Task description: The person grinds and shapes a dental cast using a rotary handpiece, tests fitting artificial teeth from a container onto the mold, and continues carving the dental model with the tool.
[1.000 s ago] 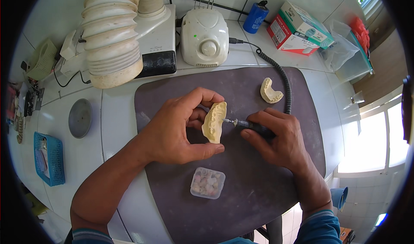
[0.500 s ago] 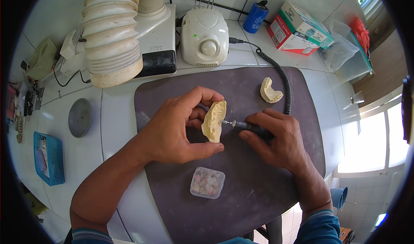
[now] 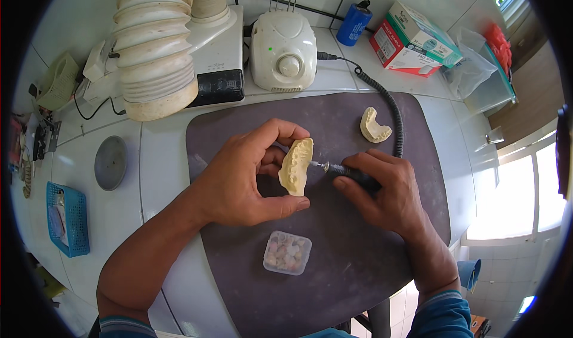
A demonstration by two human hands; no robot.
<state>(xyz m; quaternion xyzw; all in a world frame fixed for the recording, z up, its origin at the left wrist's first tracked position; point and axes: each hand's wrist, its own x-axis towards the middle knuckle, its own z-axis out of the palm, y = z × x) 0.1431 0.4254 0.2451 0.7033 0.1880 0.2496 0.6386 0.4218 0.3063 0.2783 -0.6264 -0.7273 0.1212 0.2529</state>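
Observation:
My left hand (image 3: 245, 180) holds a cream plaster dental cast (image 3: 296, 166) upright between thumb and fingers, its row of teeth showing. My right hand (image 3: 382, 191) grips a black rotary handpiece (image 3: 352, 175). Its small bit (image 3: 317, 164) points left at the cast's right edge; whether it touches is hard to tell. A second, horseshoe-shaped cast (image 3: 375, 128) lies behind on the dark mat (image 3: 310, 302), beside the coiled cord (image 3: 391, 111). A clear lidded box (image 3: 287, 252) of small mixed pieces sits below my hands.
At the back stand a white hose (image 3: 152, 57), a control unit (image 3: 283, 51), a blue cylinder (image 3: 353, 24), stacked boxes (image 3: 412, 39) and a plastic bag (image 3: 471, 63). A grey dish (image 3: 110, 162) and blue basket (image 3: 67, 221) sit at the left.
The cast in my left hand has shifted slightly upward. The bit in my right hand has moved a few pixels up along the cast's edge. Everything else looks unchanged.

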